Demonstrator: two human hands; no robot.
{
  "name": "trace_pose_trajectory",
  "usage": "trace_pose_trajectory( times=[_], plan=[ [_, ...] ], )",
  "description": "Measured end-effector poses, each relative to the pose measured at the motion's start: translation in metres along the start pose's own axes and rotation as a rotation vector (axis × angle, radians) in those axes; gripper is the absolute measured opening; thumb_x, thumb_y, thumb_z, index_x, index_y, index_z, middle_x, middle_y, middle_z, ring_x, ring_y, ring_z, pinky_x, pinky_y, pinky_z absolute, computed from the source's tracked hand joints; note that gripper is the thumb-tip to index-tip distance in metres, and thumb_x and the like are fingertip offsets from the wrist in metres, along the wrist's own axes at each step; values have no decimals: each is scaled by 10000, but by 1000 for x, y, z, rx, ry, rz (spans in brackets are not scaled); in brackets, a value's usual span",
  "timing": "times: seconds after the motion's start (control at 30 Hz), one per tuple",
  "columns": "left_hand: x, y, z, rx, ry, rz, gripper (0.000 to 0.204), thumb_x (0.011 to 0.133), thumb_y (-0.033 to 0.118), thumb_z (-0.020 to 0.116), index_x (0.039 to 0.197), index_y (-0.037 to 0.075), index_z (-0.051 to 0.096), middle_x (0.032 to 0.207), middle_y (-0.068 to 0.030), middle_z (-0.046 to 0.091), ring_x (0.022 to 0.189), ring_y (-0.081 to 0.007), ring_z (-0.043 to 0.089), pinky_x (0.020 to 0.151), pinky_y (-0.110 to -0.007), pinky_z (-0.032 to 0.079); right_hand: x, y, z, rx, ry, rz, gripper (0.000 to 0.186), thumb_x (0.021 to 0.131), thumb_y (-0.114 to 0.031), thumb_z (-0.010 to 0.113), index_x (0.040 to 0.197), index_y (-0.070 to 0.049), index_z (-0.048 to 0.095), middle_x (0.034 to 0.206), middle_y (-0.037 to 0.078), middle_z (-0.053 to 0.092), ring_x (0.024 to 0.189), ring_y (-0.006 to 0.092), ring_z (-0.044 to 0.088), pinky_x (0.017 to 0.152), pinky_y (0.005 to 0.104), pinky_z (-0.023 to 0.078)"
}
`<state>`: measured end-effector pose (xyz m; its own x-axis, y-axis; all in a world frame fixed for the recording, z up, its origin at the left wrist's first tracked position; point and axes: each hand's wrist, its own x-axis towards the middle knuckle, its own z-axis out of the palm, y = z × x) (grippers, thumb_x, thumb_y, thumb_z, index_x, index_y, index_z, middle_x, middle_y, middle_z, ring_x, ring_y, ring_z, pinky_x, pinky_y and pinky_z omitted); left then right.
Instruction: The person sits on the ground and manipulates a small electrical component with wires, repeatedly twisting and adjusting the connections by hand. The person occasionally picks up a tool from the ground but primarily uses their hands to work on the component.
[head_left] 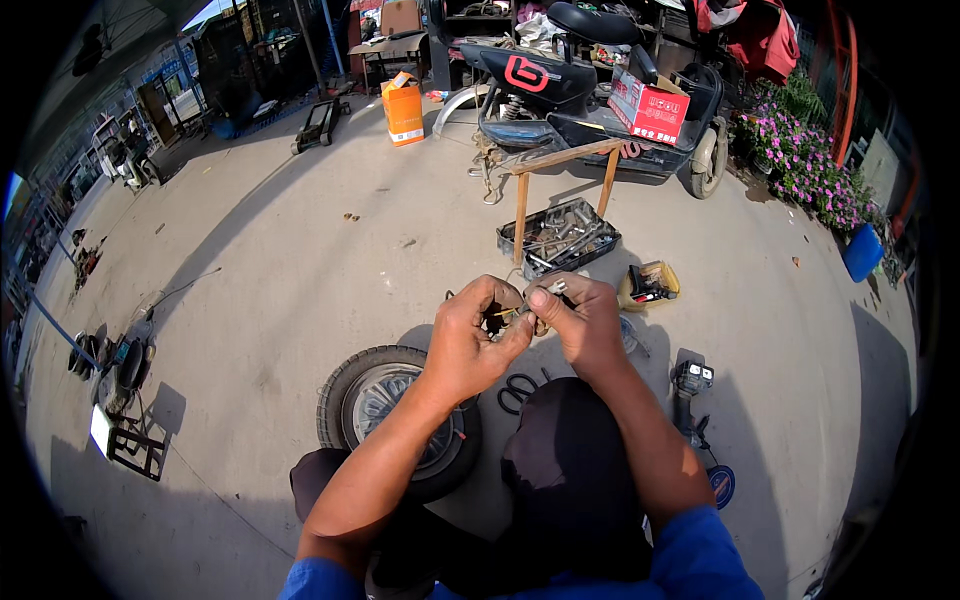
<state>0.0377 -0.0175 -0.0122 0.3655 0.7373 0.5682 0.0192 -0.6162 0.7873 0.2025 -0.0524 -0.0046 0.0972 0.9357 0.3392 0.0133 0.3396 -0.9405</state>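
Observation:
My left hand (470,340) and my right hand (582,325) meet in front of me, thumbs and fingertips pinched close together. A small part with a silvery end (557,288) shows at the fingers of my right hand. Something thin and yellowish, perhaps a wire, shows between the fingers of my left hand, which hide most of it. Below my left forearm a wheel (335,405) with a black tyre and silvery hub lies flat on the ground. A black looped cable (512,395) lies between the wheel and my knee.
Beyond my hands stands a black tool tray (510,240) of metal tools with a wooden handle frame. A yellow container (668,290) is to its right. A power tool (688,385) and a blue disc (721,485) lie right. An electric scooter (555,80) and orange box (403,112) stand farther off.

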Motion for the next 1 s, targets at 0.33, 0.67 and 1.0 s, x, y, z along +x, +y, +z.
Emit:
trace_pose_trajectory(
  times=[0.33, 0.67, 1.0],
  plan=[
    [0, 1, 2, 11, 31, -75, 207, 768, -3, 724, 868, 8, 544, 804, -41, 610, 722, -80, 560, 641, -250, 476, 1, 3, 2, -32, 7, 9, 218, 930, -193, 689, 894, 21, 676, 757, 25, 655, 692, 78, 573, 638, 252, 463],
    [-4, -1, 5, -191, 37, -98, 226, 787, -50, 696, 937, 8, 537, 829, -36, 590, 769, -86, 570, 685, -241, 480, -1, 0, 3, -7, 5, 17, 239, 944, -223, 677, 896, 10, 652, 785, 9, 632, 727, 71, 546, 657, 259, 452],
    [-1, 6, -2, -323, 27, -135, 239, 860, 15, 725, 1012, 13, 540, 957, -28, 556, 874, -101, 531, 774, -256, 458, -1, -4, -2, 1, -43, -41, 179, 908, -130, 697, 1003, 2, 623, 851, 4, 645, 791, 68, 569, 716, 234, 464]
  ],
)
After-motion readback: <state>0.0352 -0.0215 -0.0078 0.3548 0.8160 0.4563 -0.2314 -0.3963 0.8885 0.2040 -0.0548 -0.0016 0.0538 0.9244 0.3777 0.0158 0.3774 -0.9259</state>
